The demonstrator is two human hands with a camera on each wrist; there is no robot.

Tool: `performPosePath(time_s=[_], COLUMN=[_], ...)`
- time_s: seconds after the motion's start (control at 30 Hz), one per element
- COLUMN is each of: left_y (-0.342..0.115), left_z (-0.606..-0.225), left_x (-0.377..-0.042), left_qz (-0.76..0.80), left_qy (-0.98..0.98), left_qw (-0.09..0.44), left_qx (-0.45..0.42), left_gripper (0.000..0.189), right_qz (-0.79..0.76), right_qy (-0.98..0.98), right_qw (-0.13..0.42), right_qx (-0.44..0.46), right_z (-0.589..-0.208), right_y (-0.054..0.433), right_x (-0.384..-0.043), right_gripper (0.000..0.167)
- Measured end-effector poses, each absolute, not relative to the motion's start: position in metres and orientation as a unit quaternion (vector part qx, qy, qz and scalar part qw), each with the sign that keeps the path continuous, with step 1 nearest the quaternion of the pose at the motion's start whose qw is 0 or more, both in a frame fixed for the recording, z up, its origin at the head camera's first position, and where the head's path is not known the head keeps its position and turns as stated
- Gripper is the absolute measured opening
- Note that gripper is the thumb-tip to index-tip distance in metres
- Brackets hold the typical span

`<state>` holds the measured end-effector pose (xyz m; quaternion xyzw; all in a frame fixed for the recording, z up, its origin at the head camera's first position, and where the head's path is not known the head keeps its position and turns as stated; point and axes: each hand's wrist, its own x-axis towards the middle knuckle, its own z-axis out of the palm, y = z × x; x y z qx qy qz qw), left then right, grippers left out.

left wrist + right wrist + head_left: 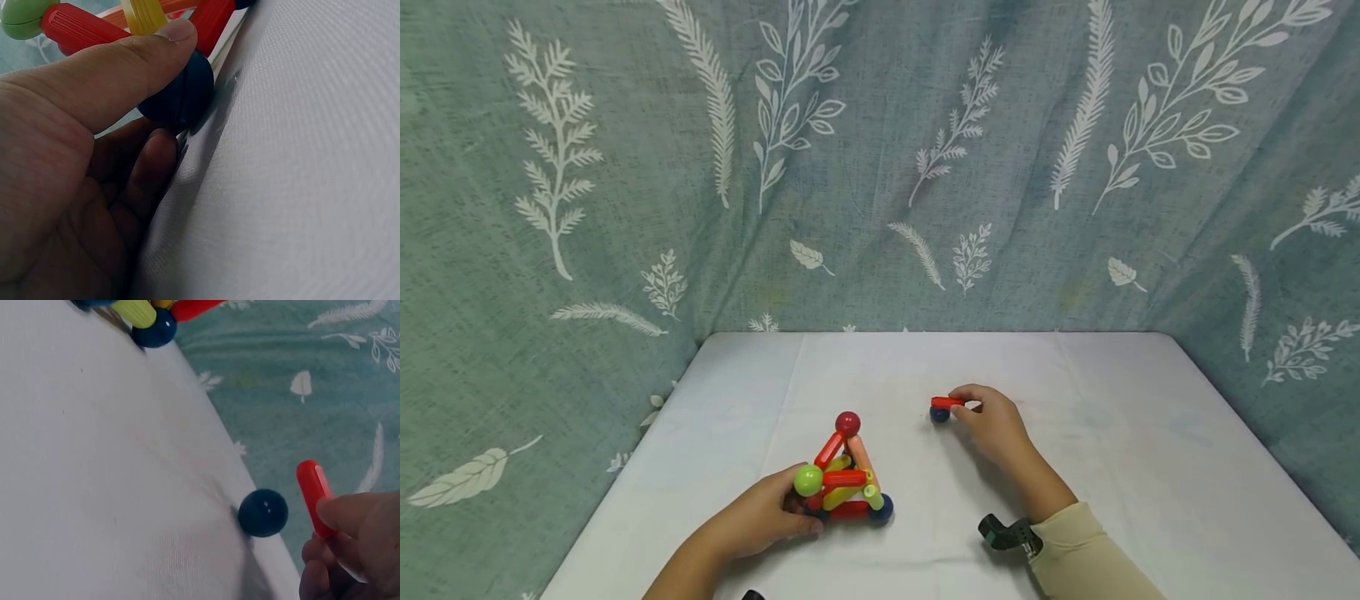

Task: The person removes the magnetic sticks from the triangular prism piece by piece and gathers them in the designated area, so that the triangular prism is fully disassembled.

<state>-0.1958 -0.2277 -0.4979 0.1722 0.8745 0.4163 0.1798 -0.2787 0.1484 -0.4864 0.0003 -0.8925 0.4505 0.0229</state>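
A frame of magnetic rods and balls [847,477] stands on the white table at left of centre, with a red ball at its top and a light green ball [808,480] on its near left. My left hand [767,512] grips its near-left corner, thumb against a dark blue ball [181,94] and fingertips low by the cloth. Between thumb and fingers, my right hand [996,421] pinches a red rod [314,494]. Close below that rod, a loose dark blue ball [263,513] sits on the table, with a gap between them in the right wrist view.
White cloth covers the table [1135,450]. Behind it and at both sides hangs a green leaf-patterned curtain [880,167]. A black wrist camera [1003,533] is strapped beside the right sleeve [1090,550].
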Motion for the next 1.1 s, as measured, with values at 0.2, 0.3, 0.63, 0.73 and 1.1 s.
performPosePath(time_s=[0.2,0.3,0.63,0.73,1.1], left_y=[-0.227,-0.229,-0.228,-0.228,-0.228], left_z=[-0.497,-0.497,-0.496,-0.496,-0.497], left_x=[-0.195,-0.193,-0.194,-0.195,-0.197], left_qz=[0.421,0.42,0.422,0.421,0.425], left_qy=[0.873,0.873,0.871,0.872,0.869], left_qw=[0.185,0.184,0.184,0.184,0.187], left_qx=[0.166,0.166,0.169,0.17,0.174], left_gripper=[0.052,0.052,0.053,0.053,0.051], right_qz=[0.432,0.426,0.407,0.409,0.391], right_qy=[-0.901,-0.904,-0.913,-0.912,-0.92], right_qw=[0.031,0.032,0.008,0.006,0.004], right_qx=[-0.012,-0.017,-0.026,-0.025,-0.029], right_z=[-0.491,-0.494,-0.501,-0.502,-0.507], right_y=[0.165,0.172,0.188,0.187,0.187], right_x=[-0.283,-0.285,-0.284,-0.284,-0.284], right_gripper=[0.022,0.021,0.019,0.019,0.017])
